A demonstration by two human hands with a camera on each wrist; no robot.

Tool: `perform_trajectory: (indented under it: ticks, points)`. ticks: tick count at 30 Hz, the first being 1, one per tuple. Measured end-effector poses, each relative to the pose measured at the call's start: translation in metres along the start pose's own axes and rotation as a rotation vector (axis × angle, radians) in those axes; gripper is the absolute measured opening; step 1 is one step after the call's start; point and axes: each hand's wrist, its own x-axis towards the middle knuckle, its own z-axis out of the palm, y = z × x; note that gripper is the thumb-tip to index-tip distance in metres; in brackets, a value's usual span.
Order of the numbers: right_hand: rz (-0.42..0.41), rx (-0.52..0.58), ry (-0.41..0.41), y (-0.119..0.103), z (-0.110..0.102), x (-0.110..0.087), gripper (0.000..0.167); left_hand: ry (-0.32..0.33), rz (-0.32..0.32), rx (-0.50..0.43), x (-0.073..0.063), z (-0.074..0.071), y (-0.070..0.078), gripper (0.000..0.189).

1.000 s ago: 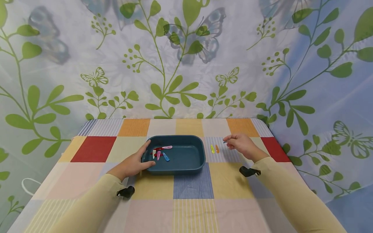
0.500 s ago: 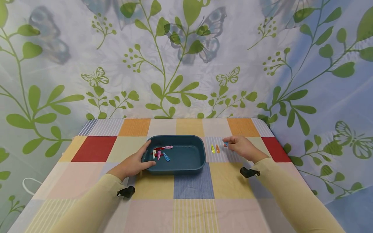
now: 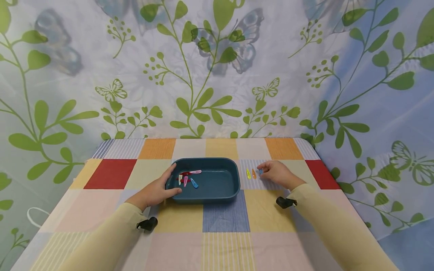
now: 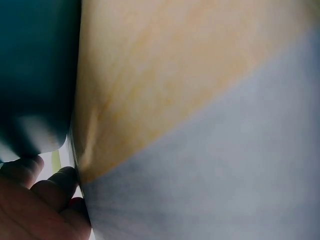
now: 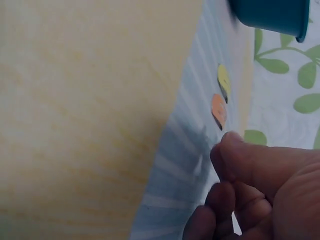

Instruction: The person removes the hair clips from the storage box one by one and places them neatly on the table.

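My left hand (image 3: 156, 192) rests with fingers and thumb spread on the left end of a dark teal tray (image 3: 217, 197). Inside that end lie several snap hair clips, among them a blue hair clip (image 3: 194, 183) and a pink hair clip (image 3: 185, 181). To the tray's right, my right hand (image 3: 278, 174) pinches another blue hair clip (image 3: 260, 171) low over the striped cloth; whether the clip touches the cloth I cannot tell. Just left of it, a yellow hair clip (image 3: 248, 174) and an orange hair clip (image 3: 253, 173) lie side by side. In the right wrist view, the fingers hide the pinched clip.
A patchwork tablecloth (image 3: 225, 248) covers the table. Behind it hangs a curtain (image 3: 217, 67) printed with leaves and butterflies. A white cord loop (image 3: 34, 216) shows past the table's left edge.
My right hand has turned the blue clip and brought it slightly left and down, beside the orange clip. The left hand stays on the tray.
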Motion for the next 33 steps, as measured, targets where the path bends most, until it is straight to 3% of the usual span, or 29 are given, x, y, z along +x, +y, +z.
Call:
perform_trajectory:
  ticks: [6, 17, 33]
  points:
    - [-0.008, -0.044, -0.007, 0.0022, 0.0027, 0.0036, 0.034, -0.001, -0.003, 0.003, -0.0006, 0.0006, 0.0002, 0.106]
    - [0.055, -0.036, -0.018, 0.0022, 0.0053, 0.0042, 0.034, 0.005, 0.004, 0.005, -0.0010, 0.0007, 0.0013, 0.106]
    - [0.034, -0.075, -0.038, 0.0050, 0.0031, 0.0030, 0.037, 0.009, 0.004, 0.016, 0.0005, 0.0005, -0.0015, 0.106]
